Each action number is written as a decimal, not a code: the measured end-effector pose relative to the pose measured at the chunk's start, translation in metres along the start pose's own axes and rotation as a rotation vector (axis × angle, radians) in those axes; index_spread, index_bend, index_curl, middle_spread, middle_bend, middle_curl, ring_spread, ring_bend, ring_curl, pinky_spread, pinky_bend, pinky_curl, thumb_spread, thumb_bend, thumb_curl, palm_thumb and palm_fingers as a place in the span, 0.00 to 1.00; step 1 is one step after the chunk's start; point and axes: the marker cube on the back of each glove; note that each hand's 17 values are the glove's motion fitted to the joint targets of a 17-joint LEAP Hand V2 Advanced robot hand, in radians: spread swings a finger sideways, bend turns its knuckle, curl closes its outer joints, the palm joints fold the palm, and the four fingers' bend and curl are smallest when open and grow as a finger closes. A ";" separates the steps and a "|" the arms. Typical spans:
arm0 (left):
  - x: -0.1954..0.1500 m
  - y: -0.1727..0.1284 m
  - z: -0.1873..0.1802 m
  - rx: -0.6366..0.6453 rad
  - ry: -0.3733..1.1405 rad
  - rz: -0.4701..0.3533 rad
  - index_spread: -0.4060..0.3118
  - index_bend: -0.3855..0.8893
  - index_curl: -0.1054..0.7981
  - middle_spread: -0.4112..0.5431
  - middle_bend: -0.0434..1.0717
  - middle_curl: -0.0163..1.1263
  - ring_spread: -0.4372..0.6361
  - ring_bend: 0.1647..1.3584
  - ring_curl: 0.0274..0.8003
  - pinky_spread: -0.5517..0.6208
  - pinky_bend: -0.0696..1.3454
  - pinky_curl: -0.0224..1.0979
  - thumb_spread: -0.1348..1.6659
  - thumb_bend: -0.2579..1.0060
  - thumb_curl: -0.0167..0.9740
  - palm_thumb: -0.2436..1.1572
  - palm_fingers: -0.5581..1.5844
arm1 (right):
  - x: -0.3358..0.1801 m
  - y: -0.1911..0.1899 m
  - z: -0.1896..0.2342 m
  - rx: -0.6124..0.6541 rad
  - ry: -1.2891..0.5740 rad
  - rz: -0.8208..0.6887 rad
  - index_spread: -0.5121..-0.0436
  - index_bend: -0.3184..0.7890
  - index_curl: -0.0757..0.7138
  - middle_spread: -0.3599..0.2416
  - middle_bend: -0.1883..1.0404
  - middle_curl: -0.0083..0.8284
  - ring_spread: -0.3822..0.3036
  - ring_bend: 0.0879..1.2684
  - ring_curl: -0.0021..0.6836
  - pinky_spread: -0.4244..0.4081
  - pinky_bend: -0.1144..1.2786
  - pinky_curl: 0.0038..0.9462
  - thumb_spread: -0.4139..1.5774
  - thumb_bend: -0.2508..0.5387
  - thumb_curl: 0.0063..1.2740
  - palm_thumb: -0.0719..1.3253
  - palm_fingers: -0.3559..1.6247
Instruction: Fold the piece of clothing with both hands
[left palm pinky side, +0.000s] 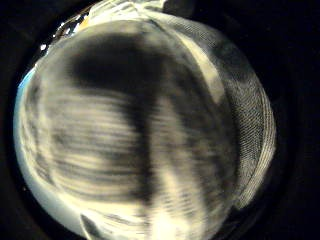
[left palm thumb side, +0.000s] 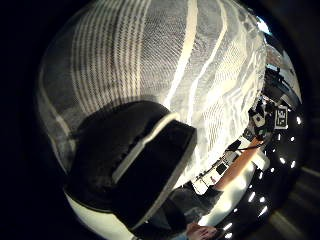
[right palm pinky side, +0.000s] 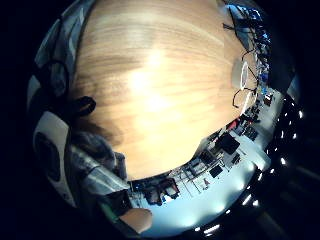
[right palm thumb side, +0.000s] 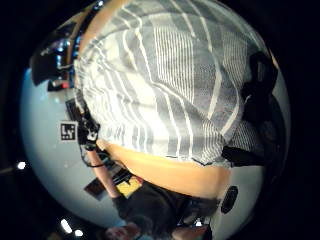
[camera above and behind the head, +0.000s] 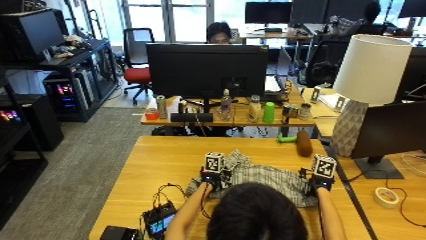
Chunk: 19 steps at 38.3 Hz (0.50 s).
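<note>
Lying rumpled on the wooden table (camera above and behind the head: 153, 160), the striped grey clothing (camera above and behind the head: 266, 177) is not looking folded yet, while the left hand (camera above and behind the head: 212, 179) and right hand (camera above and behind the head: 321, 184) are each pinching an edge of it.

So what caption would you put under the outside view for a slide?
A person at a wooden table spreads a grey striped garment, left hand and right hand on its ends.

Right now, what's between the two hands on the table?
The striped grey-and-white garment spans the stretch between the left hand and the right hand, lying on the wooden table. The outside view shows it.
</note>
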 end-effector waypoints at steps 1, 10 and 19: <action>0.000 0.001 -0.002 0.005 0.018 0.017 0.40 0.40 0.39 0.67 0.20 0.24 0.84 0.35 0.37 0.89 0.52 0.33 0.62 0.17 0.22 0.14 0.25 | 0.001 0.000 -0.005 0.018 -0.007 -0.008 0.62 0.45 0.53 0.36 0.36 0.56 0.20 0.50 0.66 0.06 0.57 0.37 0.59 0.30 0.37 0.86 0.82; -0.015 0.015 -0.027 0.050 0.130 0.007 0.43 0.40 0.38 0.67 0.19 0.24 0.79 0.41 0.39 0.83 0.52 0.33 0.63 0.17 0.22 0.15 0.27 | -0.006 0.030 -0.051 -0.043 -0.076 0.025 0.63 0.45 0.57 0.35 0.37 0.58 0.19 0.47 0.67 0.06 0.55 0.38 0.49 0.28 0.42 0.84 0.82; -0.034 0.039 -0.052 0.056 0.095 -0.044 0.45 0.40 0.37 0.66 0.20 0.25 0.76 0.43 0.39 0.78 0.52 0.33 0.64 0.18 0.22 0.16 0.27 | -0.042 -0.043 -0.105 0.225 0.021 -0.150 0.62 0.44 0.60 0.35 0.37 0.60 0.19 0.46 0.67 0.07 0.53 0.40 0.42 0.28 0.46 0.83 0.82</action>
